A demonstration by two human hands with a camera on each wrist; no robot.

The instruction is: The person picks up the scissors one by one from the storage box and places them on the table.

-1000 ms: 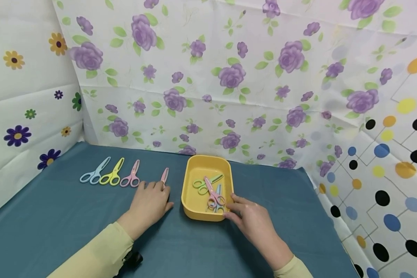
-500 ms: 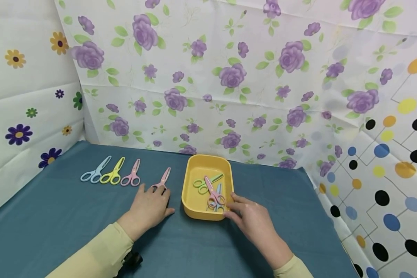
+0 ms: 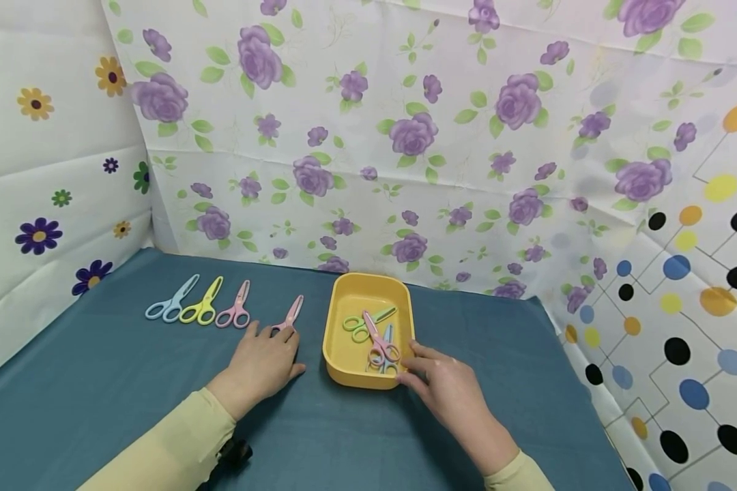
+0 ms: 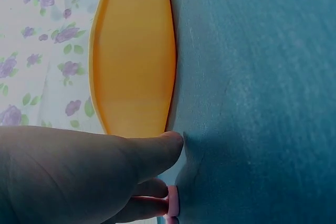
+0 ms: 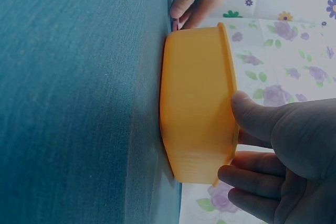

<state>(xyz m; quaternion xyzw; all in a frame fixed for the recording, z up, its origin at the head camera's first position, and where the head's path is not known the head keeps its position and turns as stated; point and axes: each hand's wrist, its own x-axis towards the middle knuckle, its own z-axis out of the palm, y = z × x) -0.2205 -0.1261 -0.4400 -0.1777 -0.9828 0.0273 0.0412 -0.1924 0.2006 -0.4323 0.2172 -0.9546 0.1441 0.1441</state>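
In the head view, my left hand (image 3: 261,363) reaches over the cloth, its fingertips resting on the handles of a pink pair of scissors (image 3: 293,311), partly hidden beneath them. The left wrist view shows the fingers right at the pink handle (image 4: 173,201). A yellow plastic box (image 3: 344,377) stands right of that hand. At its near right corner, my right hand (image 3: 448,392) holds the rim between thumb and fingers. Inside lie green scissors (image 3: 359,328), pink scissors (image 3: 374,334) and blue scissors (image 3: 388,334), overlapping one another.
Left of my left hand, blue scissors (image 3: 174,300), yellow scissors (image 3: 204,303) and pink scissors (image 3: 237,307) lie in a row, blades pointing away. Blue-green cloth (image 3: 344,443) covers the table. A flowered sheet (image 3: 356,136) hangs behind, with patterned sheets at both sides.
The pink scissors under my left hand have turned slightly, blade tips swinging right, and more of their handles shows. My right hand stays at the box corner.
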